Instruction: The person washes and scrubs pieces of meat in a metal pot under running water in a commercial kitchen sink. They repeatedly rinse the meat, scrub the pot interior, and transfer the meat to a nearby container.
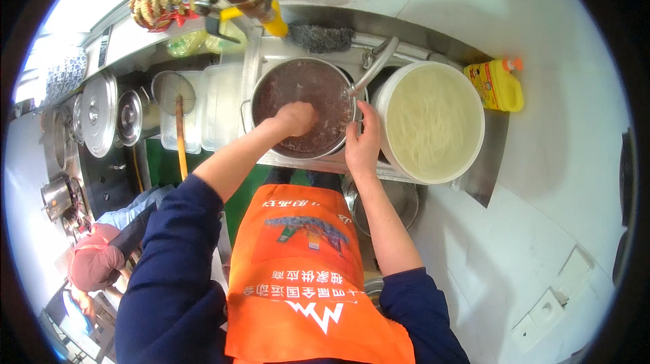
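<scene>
My left hand (295, 118) reaches into a steel pot (274, 66) full of dark reddish-brown liquid (304, 80). Its fingertips are sunk below the surface, so whatever they touch is hidden. At the pot's right side, my right hand (364, 140) grips the rim by the handle, thumb towards the pot. Over that same side hangs the end of a curved metal faucet (378, 64). Close to the right hand stands a white bucket (481, 130), holding pale noodle-like strands (431, 120) in cloudy liquid.
A yellow detergent bottle (492, 85) stands behind the bucket. Behind the pot lies a dark scrubbing brush (320, 38). To the left are clear plastic containers (221, 105), a wooden-handled strainer (180, 125) and steel lids (99, 113). Another person (96, 260) bends at the lower left.
</scene>
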{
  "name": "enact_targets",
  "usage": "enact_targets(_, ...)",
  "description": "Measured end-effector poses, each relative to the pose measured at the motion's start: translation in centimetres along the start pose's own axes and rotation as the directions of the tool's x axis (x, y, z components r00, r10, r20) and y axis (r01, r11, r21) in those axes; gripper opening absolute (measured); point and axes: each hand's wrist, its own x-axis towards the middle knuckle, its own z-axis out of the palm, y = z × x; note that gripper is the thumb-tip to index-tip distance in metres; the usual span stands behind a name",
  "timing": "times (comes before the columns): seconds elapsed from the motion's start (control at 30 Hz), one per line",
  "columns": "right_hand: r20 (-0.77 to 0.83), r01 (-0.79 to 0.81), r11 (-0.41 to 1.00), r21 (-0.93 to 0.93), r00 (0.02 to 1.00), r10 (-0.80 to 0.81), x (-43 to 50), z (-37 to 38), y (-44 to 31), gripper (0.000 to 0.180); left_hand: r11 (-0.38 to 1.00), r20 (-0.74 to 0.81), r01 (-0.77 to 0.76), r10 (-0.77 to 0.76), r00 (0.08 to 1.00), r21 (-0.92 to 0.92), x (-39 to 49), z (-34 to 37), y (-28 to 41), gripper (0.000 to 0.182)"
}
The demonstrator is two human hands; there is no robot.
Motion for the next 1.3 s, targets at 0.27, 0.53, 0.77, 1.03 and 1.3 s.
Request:
enact_targets(0.27,-0.01,0.047,0.964,-0.261,0.999,-0.051,2.8,2.6,0.7,0.05,0.989,-0.5,-0.132,0.15,0.853,0.073,-6.1,-1.2,-1.6,0.025)
enact_targets(0.53,-0.048,-0.264,0.914,-0.307,0.964,0.263,5.3,4.6,3.6,0.06,0.96,-0.837,0.152,-0.279,0.471,-0.235,-9.6,4.5,-8.2,0.064)
enact_targets(0.77,-0.052,-0.421,0.903,-0.083,0.907,0.418,4.8,4.9,7.3,0.051,0.64,-0.451,0.048,-0.59,0.67,-0.767,-4.9,5.1,-12.7,0.056)
enact_targets(1.03,-0.024,-0.676,0.687,0.266,0.708,0.706,-2.6,3.3,3.2,0.05,0.651,-0.438,-0.085,-0.404,0.803,-0.755,-4.0,-0.6,-13.9,0.048)
enact_targets(1.3,0.04,-0.605,0.537,0.587,0.685,0.728,-7.2,0.9,-4.2,0.039,0.637,-0.409,-0.133,-0.307,0.859,-0.759,-9.8,-7.0,-11.9,0.048)
